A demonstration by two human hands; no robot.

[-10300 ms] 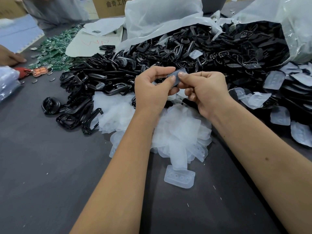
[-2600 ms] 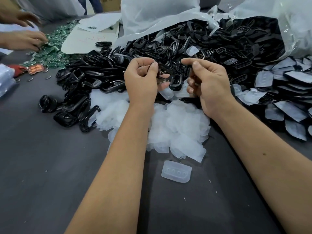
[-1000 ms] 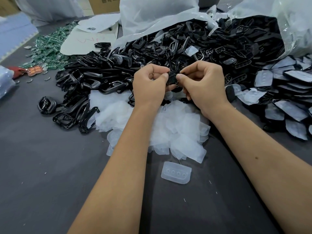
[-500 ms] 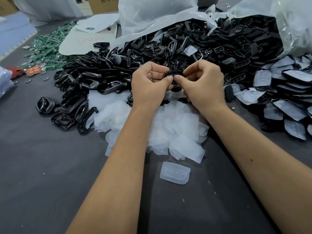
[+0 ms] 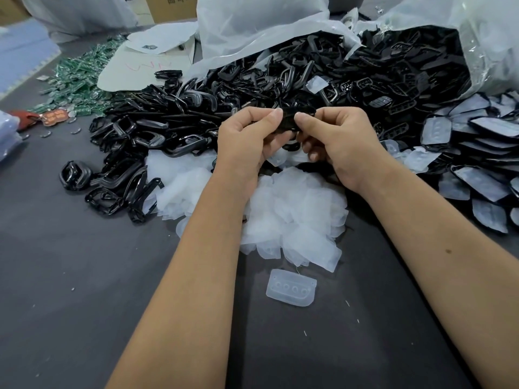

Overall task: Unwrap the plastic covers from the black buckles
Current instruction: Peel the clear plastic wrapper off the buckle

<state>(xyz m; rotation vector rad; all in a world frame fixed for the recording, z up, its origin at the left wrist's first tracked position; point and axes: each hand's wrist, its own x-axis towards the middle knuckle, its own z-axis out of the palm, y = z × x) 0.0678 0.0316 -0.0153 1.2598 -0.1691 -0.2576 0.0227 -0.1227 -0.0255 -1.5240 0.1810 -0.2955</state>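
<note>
My left hand [image 5: 247,141] and my right hand [image 5: 339,141] meet above the table and together pinch one black buckle [image 5: 289,115] between thumbs and forefingers. Whether a plastic cover is still on it I cannot tell. Below my hands lies a heap of removed translucent plastic covers [image 5: 292,209]. One flat cover [image 5: 290,287] lies alone nearer me. A large pile of bare black buckles [image 5: 174,122] spreads to the left and behind. Buckles still wrapped in plastic [image 5: 483,153] lie stacked at the right.
An open clear plastic bag [image 5: 483,46] at the back right spills black parts. White bags [image 5: 252,26] stand behind the pile. Green circuit-board pieces [image 5: 75,77] and a white sheet [image 5: 140,66] lie at the back left. Dark grey table [image 5: 70,276].
My hands came together from apart and now pinch the buckle between them, a little higher and farther from me than half a second ago. The other person's hands at the far left are gone.
</note>
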